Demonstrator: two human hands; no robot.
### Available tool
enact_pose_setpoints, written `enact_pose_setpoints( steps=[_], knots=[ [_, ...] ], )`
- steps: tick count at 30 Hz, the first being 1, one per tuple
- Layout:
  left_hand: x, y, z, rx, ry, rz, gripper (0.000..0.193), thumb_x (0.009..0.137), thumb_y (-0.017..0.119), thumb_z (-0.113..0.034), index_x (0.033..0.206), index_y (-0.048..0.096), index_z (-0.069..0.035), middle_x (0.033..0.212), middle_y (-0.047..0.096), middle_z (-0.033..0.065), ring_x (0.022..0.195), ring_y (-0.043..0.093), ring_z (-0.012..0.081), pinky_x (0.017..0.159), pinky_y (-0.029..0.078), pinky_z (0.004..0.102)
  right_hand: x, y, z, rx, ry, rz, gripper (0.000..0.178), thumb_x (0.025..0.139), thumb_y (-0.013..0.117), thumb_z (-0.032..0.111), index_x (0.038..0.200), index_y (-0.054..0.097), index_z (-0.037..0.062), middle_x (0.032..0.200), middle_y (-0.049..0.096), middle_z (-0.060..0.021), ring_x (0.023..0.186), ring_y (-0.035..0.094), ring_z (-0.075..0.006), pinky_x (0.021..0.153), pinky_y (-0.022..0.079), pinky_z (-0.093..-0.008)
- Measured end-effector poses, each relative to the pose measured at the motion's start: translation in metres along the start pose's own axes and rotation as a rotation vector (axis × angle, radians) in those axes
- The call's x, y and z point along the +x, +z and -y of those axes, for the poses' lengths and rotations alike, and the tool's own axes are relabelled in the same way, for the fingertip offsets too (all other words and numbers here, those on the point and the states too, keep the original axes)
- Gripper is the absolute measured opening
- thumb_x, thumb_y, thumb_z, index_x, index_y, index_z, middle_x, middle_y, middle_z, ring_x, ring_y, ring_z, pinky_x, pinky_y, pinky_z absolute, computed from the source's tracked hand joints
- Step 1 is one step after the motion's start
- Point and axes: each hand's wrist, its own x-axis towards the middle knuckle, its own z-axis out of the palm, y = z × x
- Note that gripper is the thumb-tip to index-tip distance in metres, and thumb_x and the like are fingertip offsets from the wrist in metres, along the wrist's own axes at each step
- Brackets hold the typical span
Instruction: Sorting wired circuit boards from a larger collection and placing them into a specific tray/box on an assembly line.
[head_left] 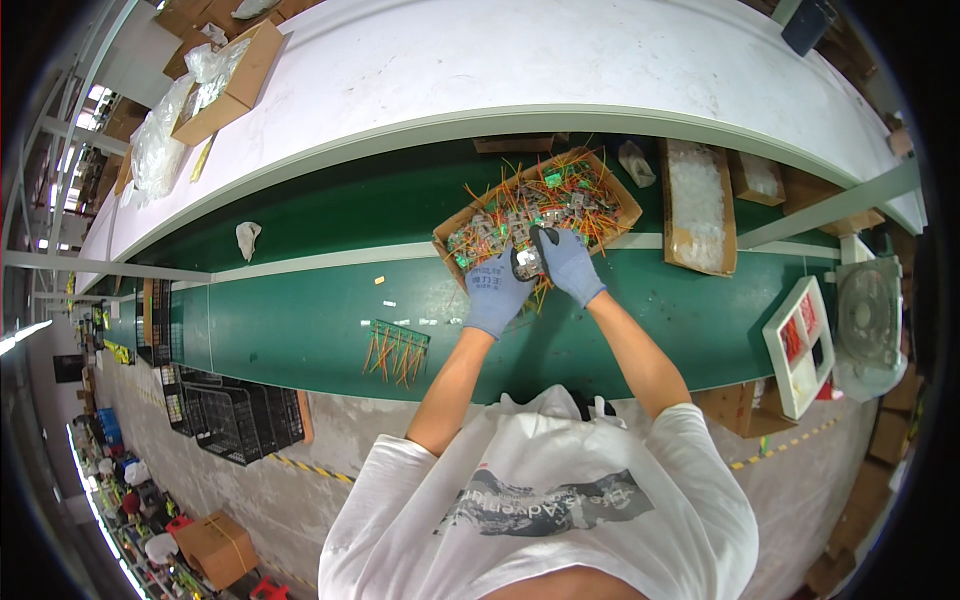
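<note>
The head camera looks down at a long green belt [300,330] with a white shelf [480,70] above it.

Both hands wear blue-grey gloves with dark fingertips. The left hand [497,290] and the right hand [567,262] meet at the near edge of an open cardboard box [625,205] that sits on the belt. The box is full of small grey parts with orange and green wires [540,205]. The two hands are curled around one small part [527,262] between them, right at the front of the box. The fingers of both hands are bent in and pinch this part. Some orange wires hang down under the hands.

To the left, on the belt and well apart from the hands, lies a neat row of wired parts [397,350].

To the right of the box is a long box of clear bits [697,205]. Farther right is a white tray [798,345] with red things in it, and beside it a white fan [868,320].

A crumpled white scrap [247,238] lies on the belt far to the left. On the shelf above sits another cardboard box with plastic bags [228,80].
</note>
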Motion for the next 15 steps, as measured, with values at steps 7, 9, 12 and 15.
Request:
enact_pose_setpoints(
  steps=[7,9,12,15],
  knots=[
    [0.007,0.021,0.013,-0.721,0.051,0.111,0.04,0.072,0.073,-0.033,0.096,0.064,-0.002,0.089,0.068,0.0144,0.083,0.066,0.0293,0.073,0.051,0.0353,0.015,0.02,-0.024,1.205,0.756,0.315,0.028,0.092,0.056,0.034,0.088,0.062,0.0074,0.06,0.053,0.0007,0.045,0.046,-0.0071,0.038,0.033,-0.0228],
    [0.008,0.013,0.013,-0.66,0.051,0.109,0.045,0.074,0.073,-0.033,0.103,0.062,-0.001,0.095,0.068,0.0153,0.089,0.065,0.0291,0.079,0.051,0.0358,0.028,0.009,-0.025,1.051,0.671,0.232,0.029,0.092,0.055,0.034,0.089,0.063,0.0062,0.061,0.053,0.0,0.046,0.048,-0.0087,0.039,0.035,-0.0249],
    [0.023,0.0,0.026,-0.452,-0.076,0.203,0.069,0.077,0.069,-0.047,0.127,0.05,-0.005,0.123,0.058,0.0178,0.112,0.056,0.0334,0.095,0.043,0.0395,0.041,-0.011,-0.033,0.754,0.489,0.056,0.03,0.093,0.054,0.032,0.09,0.064,0.0038,0.061,0.055,-0.0014,0.05,0.051,-0.0119,0.042,0.04,-0.0292],
    [0.05,0.019,0.03,-0.551,-0.052,0.011,0.072,0.079,0.065,-0.051,0.131,0.045,-0.005,0.135,0.047,0.0199,0.122,0.047,0.0345,0.1,0.039,0.0388,0.049,-0.019,-0.046,0.281,0.16,-0.281,0.033,0.093,0.051,0.031,0.088,0.064,0.0005,0.07,0.063,-0.0108,0.063,0.061,-0.0242,0.057,0.047,-0.0378]
  ],
)
